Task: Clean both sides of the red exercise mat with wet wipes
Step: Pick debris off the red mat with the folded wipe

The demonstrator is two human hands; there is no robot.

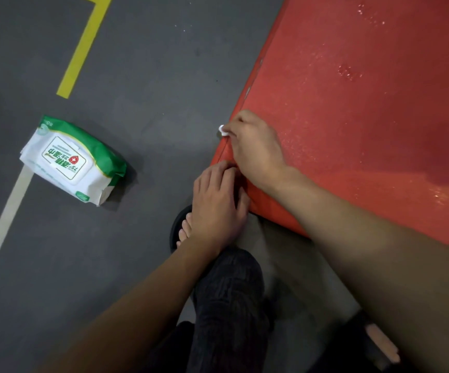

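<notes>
**Both hands at the edge of the red mat**

I am crouched on the grey floor (150, 76) beside the red mat (352, 117). The mat lies flat on the floor, and its top looks wet and shiny in spots. My right hand (255, 149) is on the mat's edge, fingers curled, pinching a small white wipe (222, 130) that pokes out past the edge. My left hand (218, 203) is just beside it at the same edge, fingers bent down onto the rim. I cannot tell if they hook under it. The pack of wipes (72, 160) sits well apart on the floor, near a pale line.

I think I am about to lift the mat to turn it. The wet top could make my fingers slip. My bare toes (184, 227) are close to the edge, so a dropped mat could land on them. The little wipe could fall out too.
</notes>
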